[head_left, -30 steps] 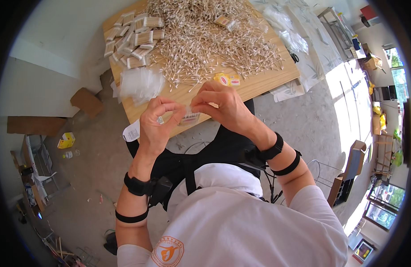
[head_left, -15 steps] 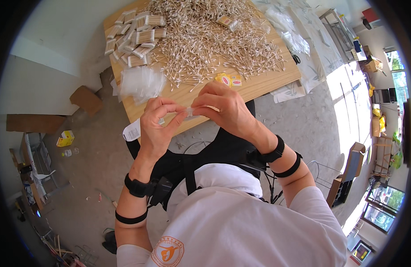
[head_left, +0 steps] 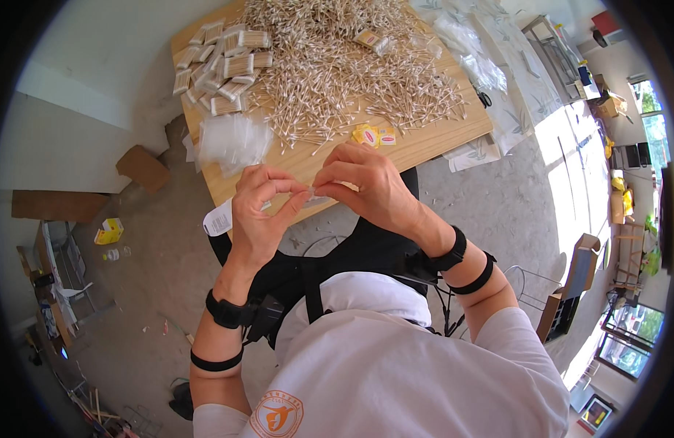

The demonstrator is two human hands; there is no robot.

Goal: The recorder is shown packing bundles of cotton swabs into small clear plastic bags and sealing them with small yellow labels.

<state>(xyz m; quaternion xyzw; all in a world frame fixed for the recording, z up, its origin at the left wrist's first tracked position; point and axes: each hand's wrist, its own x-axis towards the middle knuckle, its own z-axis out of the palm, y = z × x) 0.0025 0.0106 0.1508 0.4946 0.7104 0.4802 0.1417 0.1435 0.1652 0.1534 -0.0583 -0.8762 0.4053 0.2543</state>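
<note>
My left hand (head_left: pixel 260 215) and my right hand (head_left: pixel 373 182) meet over the table's near edge, fingertips almost touching. Between them they pinch a small clear plastic bag (head_left: pixel 319 200), mostly hidden by the fingers. Just beyond my left hand lies a stack of flat clear bags (head_left: pixel 235 139). Yellow printed cards (head_left: pixel 373 135) rest past my right hand. A big heap of loose cotton swabs (head_left: pixel 344 73) covers the far part of the table. Bagged swab packs (head_left: pixel 238 64) are piled at its left.
The wooden table (head_left: pixel 443 142) has a rounded near edge. A white tag (head_left: pixel 219 218) hangs by its left corner. At the right are black-handled scissors (head_left: pixel 485 98) and loose plastic film (head_left: pixel 472 55). A cardboard piece (head_left: pixel 143 168) and a yellow box (head_left: pixel 109 231) are on the floor.
Both hands have lowered slightly toward me, and their fingertips are a little closer together. The clear bag stays pinched between them.
</note>
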